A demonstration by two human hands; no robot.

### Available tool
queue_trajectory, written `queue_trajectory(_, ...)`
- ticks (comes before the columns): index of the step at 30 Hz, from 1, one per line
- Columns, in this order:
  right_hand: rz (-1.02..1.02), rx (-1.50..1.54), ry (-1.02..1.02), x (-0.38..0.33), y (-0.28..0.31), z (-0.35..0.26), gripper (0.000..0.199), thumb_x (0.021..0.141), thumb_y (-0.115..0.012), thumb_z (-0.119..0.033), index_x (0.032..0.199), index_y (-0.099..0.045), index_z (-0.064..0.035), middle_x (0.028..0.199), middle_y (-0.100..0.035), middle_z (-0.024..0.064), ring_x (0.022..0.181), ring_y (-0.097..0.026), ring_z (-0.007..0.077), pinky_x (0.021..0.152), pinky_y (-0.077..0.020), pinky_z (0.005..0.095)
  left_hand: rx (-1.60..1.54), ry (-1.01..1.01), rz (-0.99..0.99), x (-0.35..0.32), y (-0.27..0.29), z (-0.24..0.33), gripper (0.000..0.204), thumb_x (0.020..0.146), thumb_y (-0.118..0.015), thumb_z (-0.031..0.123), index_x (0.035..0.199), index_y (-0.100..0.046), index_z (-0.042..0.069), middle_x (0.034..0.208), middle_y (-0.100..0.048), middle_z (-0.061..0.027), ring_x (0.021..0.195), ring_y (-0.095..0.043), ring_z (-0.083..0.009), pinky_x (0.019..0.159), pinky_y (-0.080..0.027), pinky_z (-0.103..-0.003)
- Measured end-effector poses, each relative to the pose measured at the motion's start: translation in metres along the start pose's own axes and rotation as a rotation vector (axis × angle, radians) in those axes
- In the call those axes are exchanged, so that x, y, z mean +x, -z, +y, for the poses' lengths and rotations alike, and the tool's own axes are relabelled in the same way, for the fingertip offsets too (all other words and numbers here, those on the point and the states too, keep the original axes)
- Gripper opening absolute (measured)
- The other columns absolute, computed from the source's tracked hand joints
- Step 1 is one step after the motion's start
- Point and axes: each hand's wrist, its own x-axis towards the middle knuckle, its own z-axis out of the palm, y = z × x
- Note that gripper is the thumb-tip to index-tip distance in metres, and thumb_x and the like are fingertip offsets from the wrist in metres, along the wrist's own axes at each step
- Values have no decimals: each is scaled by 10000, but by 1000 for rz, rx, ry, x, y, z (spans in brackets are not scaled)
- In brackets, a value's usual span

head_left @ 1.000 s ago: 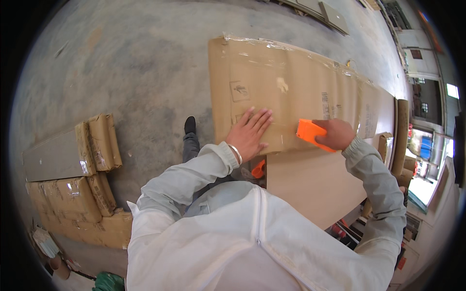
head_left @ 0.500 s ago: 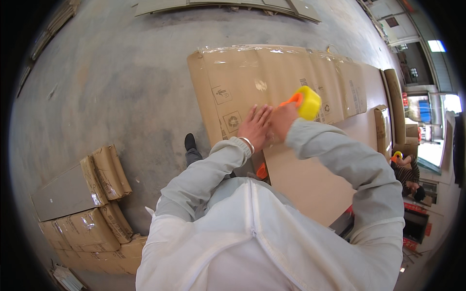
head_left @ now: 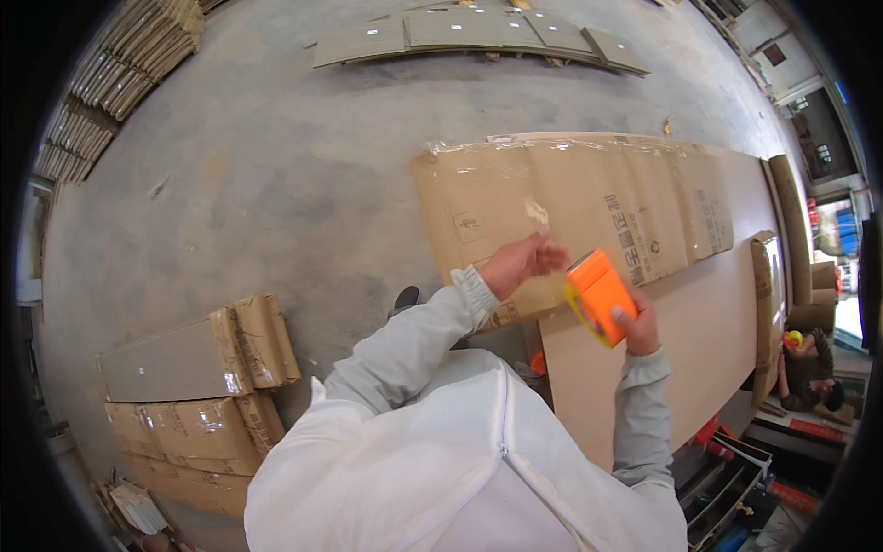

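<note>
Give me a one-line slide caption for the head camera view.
Right hand lifts an orange tape dispenser beside the left hand above flattened cardboard.

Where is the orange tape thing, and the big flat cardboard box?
orange tape dispenser (head_left: 602, 293), head view, on its orange side.
flat cardboard box (head_left: 589, 207), head view, on its taped top face.

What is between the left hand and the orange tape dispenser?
In the head view, only a narrow gap: behind it shows the flattened cardboard. The left hand is beside the orange tape dispenser, not touching it.

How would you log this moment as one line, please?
right hand: holds orange tape dispenser | left hand: raised beside it, empty | below: taped flat cardboard on table
</note>
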Motion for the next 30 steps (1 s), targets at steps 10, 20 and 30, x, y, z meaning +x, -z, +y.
queue_trajectory(10,-195,-203,-45,109,-130,-25,646,839,-727,-111,1429,-503,29,1313,-635,157,1183,-609,206,1018,-472,344,88,154,111,-61,80,126,228,981,-668,280,885,-645,74,899,-640,7,839,-569,-94,767,-469,-270)
queue_trajectory(20,90,-112,-347,229,-241,-94,644,874,-699,-138,1449,-464,31,1319,-626,129,1206,-594,222,1038,-454,342,637,-92,424,42,232,247,267,962,-607,247,834,-637,15,682,-602,-39,633,-551,-129,599,-463,-302)
queue_trajectory(30,202,-62,-703,329,-278,-141,578,936,-692,-222,1421,-494,21,1299,-616,96,1172,-583,178,1019,-450,322,1045,183,-208,154,398,94,369,957,-610,346,896,-723,-1,736,-672,-91,599,-640,-209,554,-541,-397)
